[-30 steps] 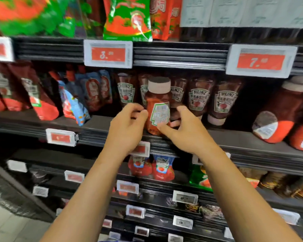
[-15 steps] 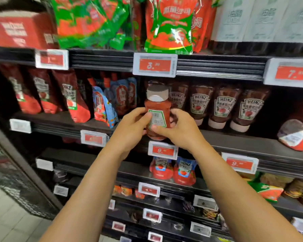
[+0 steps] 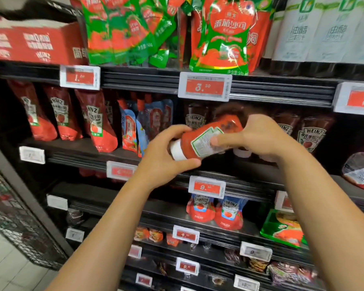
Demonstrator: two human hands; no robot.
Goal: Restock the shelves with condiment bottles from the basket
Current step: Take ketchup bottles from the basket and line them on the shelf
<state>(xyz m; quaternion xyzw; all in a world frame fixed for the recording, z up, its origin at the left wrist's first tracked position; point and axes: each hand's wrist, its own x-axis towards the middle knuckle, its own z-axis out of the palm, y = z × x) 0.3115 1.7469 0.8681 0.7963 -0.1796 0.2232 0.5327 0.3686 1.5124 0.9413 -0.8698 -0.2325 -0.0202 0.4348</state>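
Note:
A red ketchup bottle (image 3: 206, 139) with a white cap lies tilted almost sideways in front of the middle shelf (image 3: 229, 166), cap pointing down-left. My left hand (image 3: 166, 156) grips its cap end. My right hand (image 3: 259, 137) holds the fat end, thumb pressed on the back label. Behind it, a row of Heinz ketchup bottles (image 3: 311, 135) stands cap-down on that shelf. The basket is out of view.
Ketchup pouches (image 3: 95, 120) fill the shelf's left part. Green-red sauce bags (image 3: 221, 36) and a red carton (image 3: 34, 43) sit on the shelf above. Price tags (image 3: 205, 86) line the shelf edges. Lower shelves hold more bottles (image 3: 229, 213). A large bottle (image 3: 361, 171) lies far right.
The bottle was upright with its cap on top; both hands have turned it so the cap now points down-left. The view has shifted, with the shelves lower and to the right.

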